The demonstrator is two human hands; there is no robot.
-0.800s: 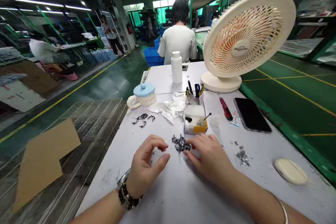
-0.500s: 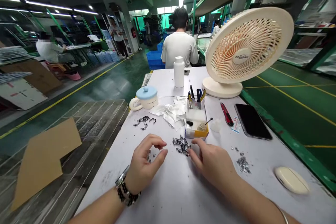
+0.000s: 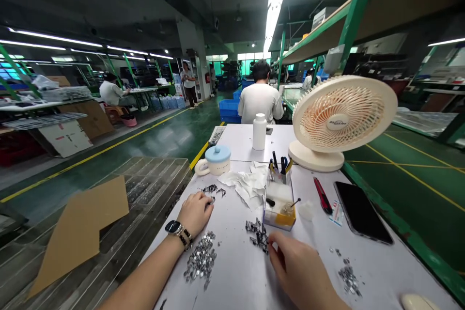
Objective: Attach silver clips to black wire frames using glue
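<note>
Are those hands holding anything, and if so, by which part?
I can't tell. The right hand is at the near black parts, the left hand at the far black parts; whether either grips a piece, or where, is hidden.

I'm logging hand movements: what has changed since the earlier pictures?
The left hand moved forward to the far black parts by the mug, revealing silver pieces; whether it grips a part is unclear. The right hand stays at the nearer black parts. Mug and phone stayed put.

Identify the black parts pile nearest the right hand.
The pile of angular black parts before the clear plastic box, beside the right hand; the other pile lies by the left hand.
</note>
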